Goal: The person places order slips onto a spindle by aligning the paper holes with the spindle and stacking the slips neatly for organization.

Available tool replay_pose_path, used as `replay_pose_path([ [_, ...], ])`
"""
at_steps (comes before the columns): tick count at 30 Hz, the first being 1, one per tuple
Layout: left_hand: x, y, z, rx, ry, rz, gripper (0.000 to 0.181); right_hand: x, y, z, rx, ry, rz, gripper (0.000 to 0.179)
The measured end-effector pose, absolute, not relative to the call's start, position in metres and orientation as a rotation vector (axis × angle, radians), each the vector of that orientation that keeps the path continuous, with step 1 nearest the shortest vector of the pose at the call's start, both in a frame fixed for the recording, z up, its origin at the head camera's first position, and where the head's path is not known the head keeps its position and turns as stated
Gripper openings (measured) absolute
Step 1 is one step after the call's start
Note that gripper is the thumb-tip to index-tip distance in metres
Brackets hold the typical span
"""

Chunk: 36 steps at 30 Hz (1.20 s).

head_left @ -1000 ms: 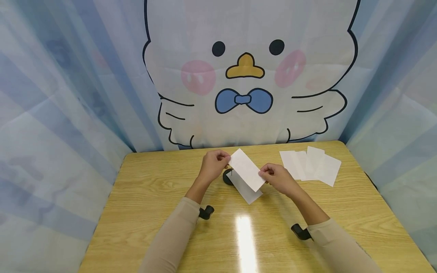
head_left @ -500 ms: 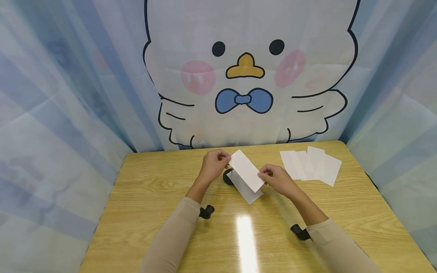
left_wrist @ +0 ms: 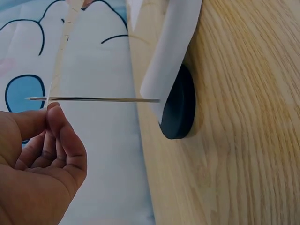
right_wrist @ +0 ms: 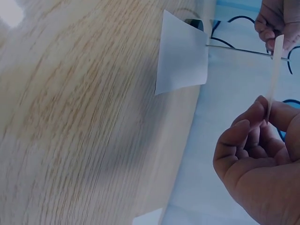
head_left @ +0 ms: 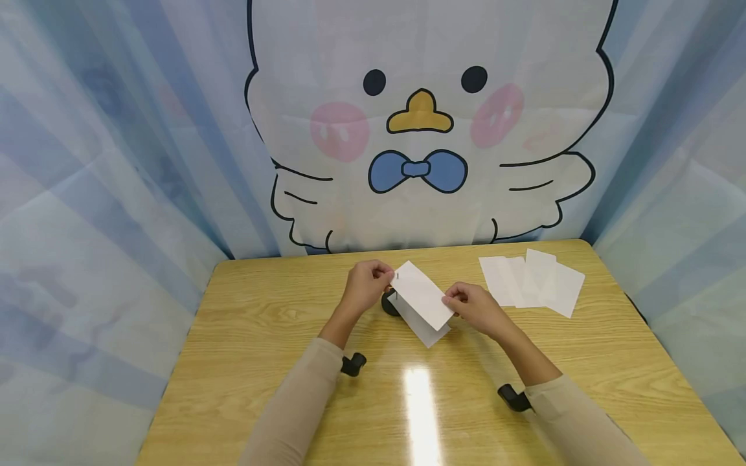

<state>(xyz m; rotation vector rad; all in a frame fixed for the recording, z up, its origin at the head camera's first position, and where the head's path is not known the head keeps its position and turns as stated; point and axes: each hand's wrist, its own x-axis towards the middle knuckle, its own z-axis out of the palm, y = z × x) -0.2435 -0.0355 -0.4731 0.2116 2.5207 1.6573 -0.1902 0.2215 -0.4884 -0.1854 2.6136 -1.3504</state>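
A receipt spike with a round black base (left_wrist: 183, 110) and a thin upright metal rod (left_wrist: 105, 99) stands on the table. One white paper sheet (right_wrist: 182, 58) is low on the rod, close over the base. Above it, a second white paper slip (head_left: 421, 294) has the rod's tip poking through near its left corner. My left hand (head_left: 367, 285) pinches that slip between thumb and forefinger, right beside the tip. At the slip's opposite end, my right hand (head_left: 476, 307) pinches the edge, with the other fingers curled.
Several overlapping white papers (head_left: 502, 279) lie at the back right of the wooden table (head_left: 262, 323). Behind the table's far edge hangs a curtain (head_left: 419, 213) with a cartoon bird. Black wrist mounts (head_left: 353, 364) sit at both sleeves.
Both hands have lowered the upper slip slightly, and the rod's tip now shows through it near the left corner. The lower sheet and the base stay in place.
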Motion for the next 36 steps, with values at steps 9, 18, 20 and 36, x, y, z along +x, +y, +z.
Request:
replay_pose_path([
  [9,-0.248,-0.036,-0.486,0.228,2.546,1.58,0.013,-0.19,0.22,-0.499,-0.132,2.594,-1.294,0.017],
  [18,-0.252,-0.038,-0.501,0.213,2.524,1.532,0.013,-0.191,0.216,-0.509,-0.159,2.632,-1.204,0.016],
  [20,-0.253,-0.038,-0.505,0.206,2.528,1.518,0.013,-0.191,0.215,-0.51,-0.159,2.644,-1.181,0.016],
  [36,-0.251,-0.034,-0.52,0.228,2.532,1.444,0.013,-0.193,0.215,-0.523,-0.128,2.711,-1.05,0.017],
])
